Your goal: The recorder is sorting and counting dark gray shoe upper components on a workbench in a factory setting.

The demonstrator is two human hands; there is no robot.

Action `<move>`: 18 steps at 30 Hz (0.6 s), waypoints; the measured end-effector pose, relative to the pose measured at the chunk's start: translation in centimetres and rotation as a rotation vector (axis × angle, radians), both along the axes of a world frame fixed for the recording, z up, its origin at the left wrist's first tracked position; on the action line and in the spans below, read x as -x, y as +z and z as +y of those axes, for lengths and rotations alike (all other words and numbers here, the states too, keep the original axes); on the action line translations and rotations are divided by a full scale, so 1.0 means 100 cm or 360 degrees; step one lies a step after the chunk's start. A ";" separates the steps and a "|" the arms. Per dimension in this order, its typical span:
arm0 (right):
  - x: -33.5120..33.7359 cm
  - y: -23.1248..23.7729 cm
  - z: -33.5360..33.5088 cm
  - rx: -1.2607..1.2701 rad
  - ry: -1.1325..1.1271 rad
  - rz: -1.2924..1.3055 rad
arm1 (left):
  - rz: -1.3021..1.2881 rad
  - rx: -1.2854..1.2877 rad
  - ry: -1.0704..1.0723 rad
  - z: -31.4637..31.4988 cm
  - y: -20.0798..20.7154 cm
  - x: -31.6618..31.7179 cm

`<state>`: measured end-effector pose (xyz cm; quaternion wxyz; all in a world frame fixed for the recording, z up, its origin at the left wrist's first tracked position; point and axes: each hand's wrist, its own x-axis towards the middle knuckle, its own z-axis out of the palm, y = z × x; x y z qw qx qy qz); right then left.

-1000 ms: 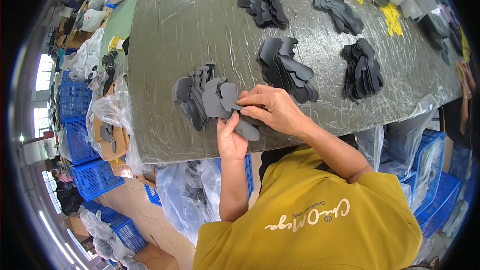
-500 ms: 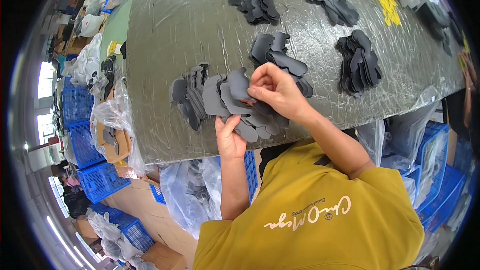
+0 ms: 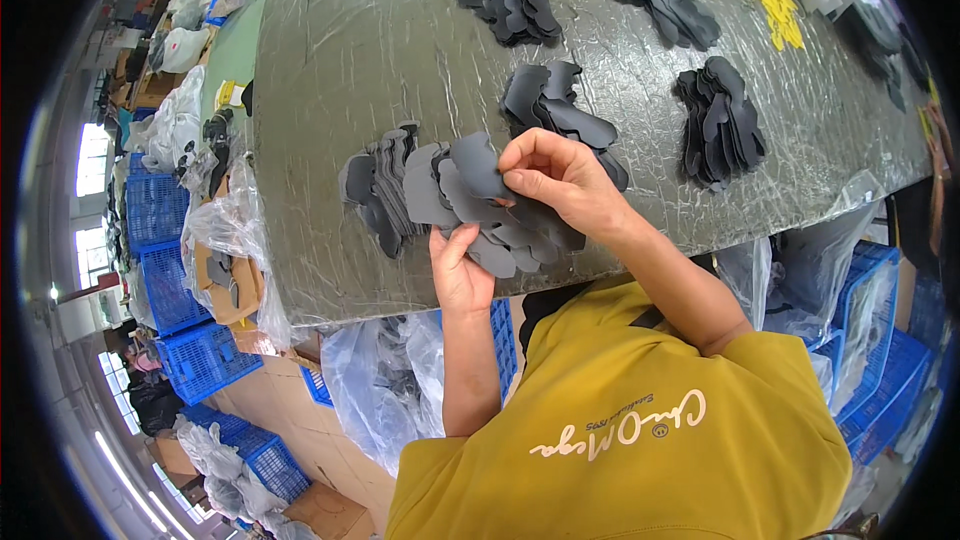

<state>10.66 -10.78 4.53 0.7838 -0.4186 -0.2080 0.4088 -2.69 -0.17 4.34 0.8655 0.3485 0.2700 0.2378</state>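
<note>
A fanned stack of dark grey cut pieces (image 3: pixel 520 230), flat with wavy edges, lies over the near part of the table. My left hand (image 3: pixel 463 275) grips its near edge, thumb on top and the other fingers hidden beneath. Between thumb and fingertips my right hand (image 3: pixel 565 180) pinches the right edge of the top grey piece (image 3: pixel 476 162), which bends up a little from the pieces under it. Close on the left is another layered pile of grey pieces (image 3: pixel 385 185). Just beyond my right hand, a further pile (image 3: pixel 555 110) is partly covered by it.
More piles of dark pieces stand at the far middle (image 3: pixel 515 2), far right (image 3: pixel 668 5) and right (image 3: pixel 720 125) of the film-covered table (image 3: pixel 330 70). Yellow strips (image 3: pixel 780 15) lie at the far right. Blue crates (image 3: pixel 205 362) and plastic bags (image 3: pixel 385 390) stand around the table.
The top piece has been lifted and bent slightly more at its right edge by my right hand. My left hand stays nearly in place.
</note>
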 end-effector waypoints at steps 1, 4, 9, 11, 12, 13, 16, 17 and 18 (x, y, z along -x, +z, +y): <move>0.001 -0.001 0.000 0.0028 0.0006 -0.0045 | -0.0001 0.0002 -0.0001 0.000 0.000 0.000; 0.002 -0.004 -0.001 0.0093 0.0035 -0.0142 | -0.0078 0.0001 -0.0037 0.002 -0.002 0.002; 0.003 -0.008 -0.003 0.0198 0.0039 -0.0324 | -0.0010 0.0113 0.0059 0.004 -0.009 0.004; 0.007 -0.002 -0.005 0.0359 0.0058 -0.0454 | -0.0019 0.0145 0.0050 0.005 -0.009 0.006; 0.009 0.000 -0.006 0.0367 0.0061 -0.0458 | -0.0023 0.0171 0.0050 0.005 -0.008 0.007; 0.011 0.004 -0.008 0.0407 0.0047 -0.0543 | -0.0027 0.0179 0.0041 0.006 -0.009 0.009; 0.015 0.000 -0.013 0.0439 0.0054 -0.0611 | -0.0356 0.0259 -0.0207 0.016 -0.015 0.018; 0.015 -0.002 -0.015 0.0416 -0.0007 -0.0625 | -0.0359 0.0258 -0.0202 0.016 -0.018 0.019; 0.015 -0.004 -0.016 0.0391 -0.0063 -0.0636 | -0.0334 0.0268 -0.0182 0.015 -0.017 0.017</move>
